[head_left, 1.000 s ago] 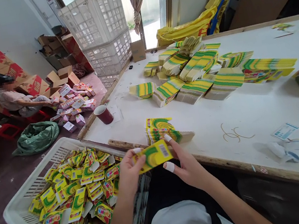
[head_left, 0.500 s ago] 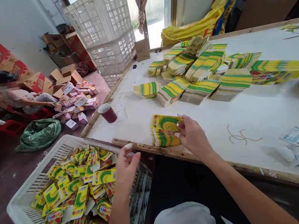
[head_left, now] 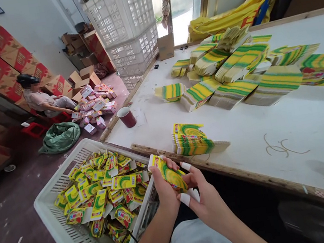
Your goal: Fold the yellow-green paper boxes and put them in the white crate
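My left hand (head_left: 165,195) is wrapped round a small yellow and green paper carton (head_left: 170,174) at the table's front edge. My right hand (head_left: 207,197) has white tape on thumb and forefinger, and its fingers close on the carton's near end, where a white flap shows. Just beyond, a fanned stack of flat cartons (head_left: 192,141) lies on the white table (head_left: 239,137). To my left stands a white plastic crate (head_left: 55,234) that holds many folded cartons (head_left: 101,202) of the same print.
Bundles of flat cartons (head_left: 233,64) are heaped at the table's back. A dark red mug (head_left: 127,118) stands near its left edge; rubber bands (head_left: 284,146) lie at right. Stacked crates (head_left: 126,19) rise behind. A seated person (head_left: 42,100) is beside pink boxes on the floor.
My right hand has left the stack with one carton, which now sits between both hands above the table edge. My left hand has moved right and closed round it. The view has shifted slightly.
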Motion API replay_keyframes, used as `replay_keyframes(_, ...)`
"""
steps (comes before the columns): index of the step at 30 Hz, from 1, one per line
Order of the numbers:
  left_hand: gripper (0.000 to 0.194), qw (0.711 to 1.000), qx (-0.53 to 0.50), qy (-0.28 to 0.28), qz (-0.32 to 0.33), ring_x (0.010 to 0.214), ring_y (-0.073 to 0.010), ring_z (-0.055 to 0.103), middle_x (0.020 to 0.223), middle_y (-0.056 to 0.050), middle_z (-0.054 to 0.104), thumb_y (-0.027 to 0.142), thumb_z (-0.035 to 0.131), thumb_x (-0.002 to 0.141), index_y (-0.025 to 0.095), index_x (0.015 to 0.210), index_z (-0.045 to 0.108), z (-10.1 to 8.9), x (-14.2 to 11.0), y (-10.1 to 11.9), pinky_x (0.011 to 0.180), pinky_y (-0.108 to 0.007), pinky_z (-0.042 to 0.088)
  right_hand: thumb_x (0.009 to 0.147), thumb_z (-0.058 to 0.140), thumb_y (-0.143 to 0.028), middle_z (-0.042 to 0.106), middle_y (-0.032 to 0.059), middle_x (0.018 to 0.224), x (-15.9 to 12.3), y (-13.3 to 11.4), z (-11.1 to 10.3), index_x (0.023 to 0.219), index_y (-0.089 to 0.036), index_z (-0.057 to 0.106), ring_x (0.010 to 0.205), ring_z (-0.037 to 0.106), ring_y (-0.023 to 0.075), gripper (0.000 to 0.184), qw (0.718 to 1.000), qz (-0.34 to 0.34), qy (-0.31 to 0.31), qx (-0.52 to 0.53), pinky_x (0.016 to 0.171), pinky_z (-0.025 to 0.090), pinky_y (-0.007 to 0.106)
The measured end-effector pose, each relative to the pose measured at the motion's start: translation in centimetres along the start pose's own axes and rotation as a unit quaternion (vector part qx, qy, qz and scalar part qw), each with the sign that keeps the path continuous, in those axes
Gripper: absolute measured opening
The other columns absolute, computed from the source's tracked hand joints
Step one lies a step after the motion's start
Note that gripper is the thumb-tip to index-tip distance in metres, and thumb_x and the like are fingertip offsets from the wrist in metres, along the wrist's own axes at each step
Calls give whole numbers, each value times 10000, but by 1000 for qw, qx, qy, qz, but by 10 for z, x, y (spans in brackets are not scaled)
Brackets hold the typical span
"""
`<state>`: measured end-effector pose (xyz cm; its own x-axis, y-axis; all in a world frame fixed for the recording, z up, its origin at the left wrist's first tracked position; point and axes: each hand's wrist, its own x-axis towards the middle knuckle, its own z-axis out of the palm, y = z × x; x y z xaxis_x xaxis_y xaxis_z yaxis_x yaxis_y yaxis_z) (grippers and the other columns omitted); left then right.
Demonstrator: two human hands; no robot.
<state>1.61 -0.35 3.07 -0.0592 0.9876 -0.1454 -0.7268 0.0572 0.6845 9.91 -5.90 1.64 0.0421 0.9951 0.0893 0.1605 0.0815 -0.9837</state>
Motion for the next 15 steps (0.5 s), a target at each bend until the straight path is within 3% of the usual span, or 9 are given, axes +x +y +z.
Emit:
replay_keyframes(3, 611, 998, 54, -20, -7, 662, -127, 532, 736, 19, 570, 780, 629, 592, 214, 820, 607, -4, -2, -4, 696, -237, 485, 776, 604, -224, 665, 35, 880, 4, 3, -10, 1104, -212, 546, 762, 636, 185, 333, 999, -21, 24, -18, 692, 541, 302)
replay_keyframes(5, 635, 989, 115, -97, -6, 772, -158, 576, 834, -9, 621, 777, 614, 609, 209, 894, 627, -4, -5, -6, 755, -254, 488, 814, 582, -274, 681, 41, 876, 8, 9, -24, 1026, -206, 583, 761, 643, 194, 223, 995, -40, 81, -29, 683, 541, 301)
replay_keyframes(8, 484, 954, 224, -195, -36, 890, -189, 605, 929, -44, 668, 598, 673, 731, 188, 987, 637, 0, -12, -8, 833, -277, 480, 869, 535, -335, 687, 38, 838, 13, 19, -43, 985, -208, 619, 742, 644, 208, 191, 988, -49, 134, -62, 658, 539, 313)
replay_keyframes(10, 362, 942, 275, -187, -42, 912, -193, 617, 959, -51, 684, 463, 671, 796, 183, 1024, 633, 2, -15, -9, 855, -286, 479, 889, 519, -347, 682, 47, 865, 13, 20, -48, 1011, -215, 625, 791, 647, 222, 209, 987, -59, 124, -81, 686, 545, 330)
replay_keyframes(15, 290, 929, 330, -169, -11, 877, -196, 634, 956, -44, 710, 369, 673, 802, 188, 1027, 649, -3, -12, -6, 830, -289, 496, 945, 426, -363, 634, 53, 890, 6, 8, -38, 1115, -237, 598, 829, 626, 208, 272, 992, -86, 59, -73, 748, 555, 330)
